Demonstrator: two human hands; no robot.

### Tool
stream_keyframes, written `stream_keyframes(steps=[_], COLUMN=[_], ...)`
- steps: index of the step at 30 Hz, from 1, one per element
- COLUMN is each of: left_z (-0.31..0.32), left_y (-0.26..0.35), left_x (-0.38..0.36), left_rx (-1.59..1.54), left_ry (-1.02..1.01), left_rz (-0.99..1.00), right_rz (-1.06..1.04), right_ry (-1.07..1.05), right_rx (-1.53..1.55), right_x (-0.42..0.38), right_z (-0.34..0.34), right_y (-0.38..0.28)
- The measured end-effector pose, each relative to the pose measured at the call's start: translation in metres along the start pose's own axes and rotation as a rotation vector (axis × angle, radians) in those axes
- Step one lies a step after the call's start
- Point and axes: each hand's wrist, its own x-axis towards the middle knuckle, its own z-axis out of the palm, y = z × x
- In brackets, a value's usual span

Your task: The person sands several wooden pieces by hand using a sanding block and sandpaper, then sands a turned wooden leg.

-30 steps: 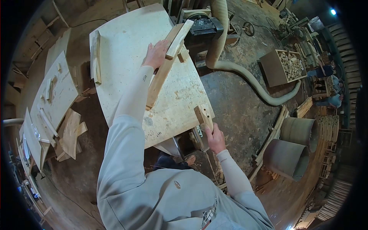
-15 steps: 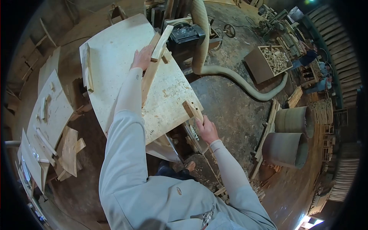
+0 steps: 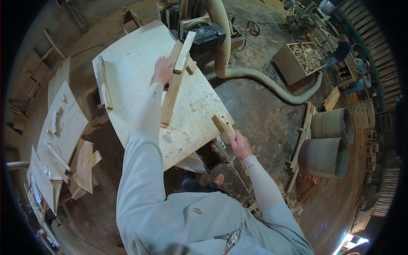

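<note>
My left hand (image 3: pixel 162 70) rests on the pale work table (image 3: pixel 131 91), its fingers stretched against the side of the stacked wooden strips. The upper strip (image 3: pixel 185 52) slants across a longer wooden bar (image 3: pixel 171 100). A small wood block (image 3: pixel 191 67) sits beside them. At the table's near right corner, my right hand (image 3: pixel 241 146) is closed round the end of a short wooden piece (image 3: pixel 224 126) with dark holes in it. The fingertips underneath that piece are hidden.
Another wooden strip (image 3: pixel 104 83) lies along the table's left side. A black motor (image 3: pixel 207 35) and a ribbed hose (image 3: pixel 267 87) stand beyond. To the right are a box of offcuts (image 3: pixel 293 70) and two drums (image 3: pixel 323 157). A person (image 3: pixel 341 51) is at the far right.
The whole view has shifted slightly, so the table and surroundings appear farther right. Both hands keep about the same places relative to the table and the wood.
</note>
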Motion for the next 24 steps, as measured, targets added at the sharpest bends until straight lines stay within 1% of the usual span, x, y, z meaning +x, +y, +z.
stream_keyframes(steps=[1, 3, 4, 7, 8, 10, 11, 13, 15, 17, 18, 20, 21, 24], left_z=[-0.003, -0.008, -0.047, -0.06, -0.05, -0.04, -0.041, -0.038, -0.037, -0.033, -0.03, -0.02, -0.015, -0.003], left_y=[0.006, 0.02, 0.057, 0.083, 0.08, 0.087, 0.094, 0.106, 0.103, 0.103, 0.102, 0.099, 0.097, 0.098], left_x=[-0.01, -0.036, -0.062, -0.078, -0.081, -0.09, -0.099, -0.119, -0.134, -0.159, -0.169, -0.182, -0.18, -0.168], left_rx=[0.005, -0.282, -0.485, -0.445, -0.441, -0.278, -0.273, -0.352, -0.306, -0.072, -0.073, -0.114, -0.115, -0.094], left_ry=[0.004, -0.027, -0.104, -0.098, -0.095, 0.164, 0.164, 0.014, 0.029, -0.02, -0.022, -0.027, -0.029, -0.053], left_rz=[-0.002, -0.023, -0.093, -0.093, -0.097, 0.129, 0.127, 0.086, 0.093, -0.005, -0.008, 0.071, 0.068, 0.1], right_rz=[-0.005, 0.007, 0.002, 0.032, 0.028, 0.023, 0.017, 0.008, 0.001, 0.001, -0.001, -0.02, -0.04, -0.016], right_ry=[-0.002, -0.004, -0.009, -0.047, -0.039, -0.035, -0.018, -0.005, -0.032, -0.032, -0.03, -0.018, -0.003, -0.01], right_rx=[0.003, 0.017, 0.019, 0.008, 0.012, 0.021, 0.025, 0.033, -0.014, -0.035, -0.054, -0.04, -0.024, -0.018], right_x=[-0.01, -0.03, -0.037, -0.056, -0.062, -0.076, -0.084, -0.097, -0.104, -0.11, -0.112, -0.118, -0.121, -0.128], right_z=[-0.003, -0.009, -0.013, -0.021, -0.023, -0.025, -0.025, -0.03, -0.037, -0.047, -0.05, -0.047, -0.045, -0.043], right_y=[0.005, 0.013, 0.017, 0.026, 0.028, 0.035, 0.04, 0.049, 0.057, 0.061, 0.063, 0.073, 0.078, 0.084])
